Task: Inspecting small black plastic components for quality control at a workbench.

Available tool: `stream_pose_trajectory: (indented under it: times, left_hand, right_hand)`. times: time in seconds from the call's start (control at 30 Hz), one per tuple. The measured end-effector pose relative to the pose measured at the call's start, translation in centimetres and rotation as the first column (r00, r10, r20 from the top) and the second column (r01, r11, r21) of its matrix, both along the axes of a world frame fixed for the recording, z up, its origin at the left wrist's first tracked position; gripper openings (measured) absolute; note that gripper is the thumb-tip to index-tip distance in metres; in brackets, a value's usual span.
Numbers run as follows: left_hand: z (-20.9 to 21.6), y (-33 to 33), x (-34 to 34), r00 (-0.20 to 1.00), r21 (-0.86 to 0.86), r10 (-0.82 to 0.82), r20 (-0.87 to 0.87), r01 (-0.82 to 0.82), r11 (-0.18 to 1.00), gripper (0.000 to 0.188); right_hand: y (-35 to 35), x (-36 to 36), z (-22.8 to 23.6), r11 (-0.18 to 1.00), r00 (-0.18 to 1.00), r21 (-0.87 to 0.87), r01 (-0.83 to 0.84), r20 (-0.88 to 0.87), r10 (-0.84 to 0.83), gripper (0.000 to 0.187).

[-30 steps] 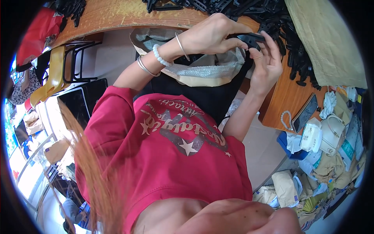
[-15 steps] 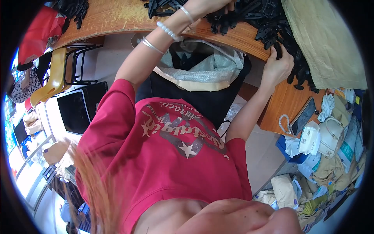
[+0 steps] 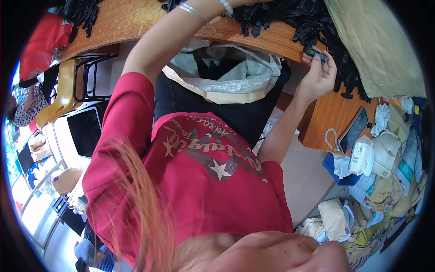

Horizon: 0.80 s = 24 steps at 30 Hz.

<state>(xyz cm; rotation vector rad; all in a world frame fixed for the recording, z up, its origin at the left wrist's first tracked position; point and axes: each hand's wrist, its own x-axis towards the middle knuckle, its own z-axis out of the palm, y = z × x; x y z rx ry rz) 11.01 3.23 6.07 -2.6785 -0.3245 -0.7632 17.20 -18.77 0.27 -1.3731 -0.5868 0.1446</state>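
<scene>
A small elongated black plastic piece (image 3: pixel 316 54) is pinched in the closed fingers of my right hand (image 3: pixel 320 78), over the table's near edge. Its exact kind is hard to make out. Just behind that hand, a heap of similar black plastic pieces (image 3: pixel 312 31) spreads over the wooden table (image 3: pixel 122 20). My left arm, with bracelets on the wrist, reaches across to the far edge of the view. Only a sliver of my left hand (image 3: pixel 248 2) shows there, near the heap, its fingers cut off. An open woven sack (image 3: pixel 235 93) with a dark inside rests at my lap.
A beige sack or cloth (image 3: pixel 369 50) borders the heap on the right. Nearer lie a phone (image 3: pixel 353 130), a bead bracelet (image 3: pixel 331 139), a tissue pack (image 3: pixel 361 156) and a white handbag (image 3: pixel 385 156). On the left are a yellow chair (image 3: pixel 63 93) and a red bag (image 3: pixel 43 45).
My right hand has drawn back slightly from the heap, now with the black piece raised in its fingers. My left arm has stretched farther away, taking the hand mostly out of view.
</scene>
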Motion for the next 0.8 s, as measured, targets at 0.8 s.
stream_pose_trajectory:
  times: [0.8]
  left_hand:
    - [-5.3, -8.3, -7.8, 0.929, -0.933, 0.093, 0.358, 0.359, 0.017, 0.031]
  right_hand:
    - [2.3, -3.1, 0.1, 0.947, 0.929, -0.019, -0.320, 0.189, 0.318, 0.025]
